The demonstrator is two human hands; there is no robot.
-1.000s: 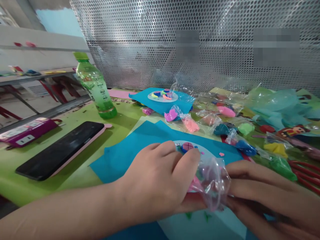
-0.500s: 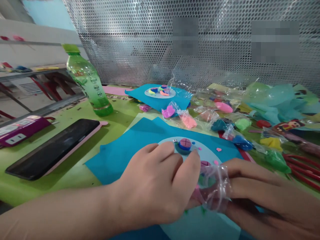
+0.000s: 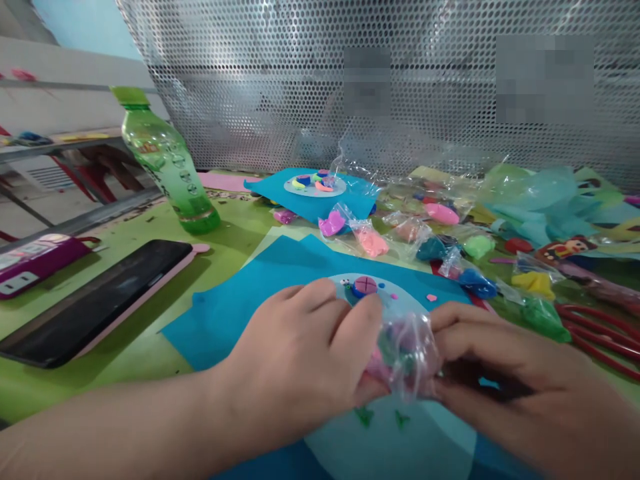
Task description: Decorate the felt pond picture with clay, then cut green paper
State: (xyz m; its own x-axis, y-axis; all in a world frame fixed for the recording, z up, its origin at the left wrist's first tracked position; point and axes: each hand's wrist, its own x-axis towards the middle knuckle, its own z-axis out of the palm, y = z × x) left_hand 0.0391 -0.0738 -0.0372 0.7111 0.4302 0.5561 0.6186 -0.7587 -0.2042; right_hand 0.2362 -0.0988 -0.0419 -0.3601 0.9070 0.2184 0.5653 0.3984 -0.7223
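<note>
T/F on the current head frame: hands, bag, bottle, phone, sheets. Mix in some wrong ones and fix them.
1. The left hand and the right hand both touch a clear plastic bag. True.
2. The bottle has a red cap. False: the bottle has a green cap.
3. In the picture, the phone lies left of the near blue sheet. True.
4. The far blue sheet carries a black square. False: the far blue sheet carries a pale oval with small coloured pieces.
</note>
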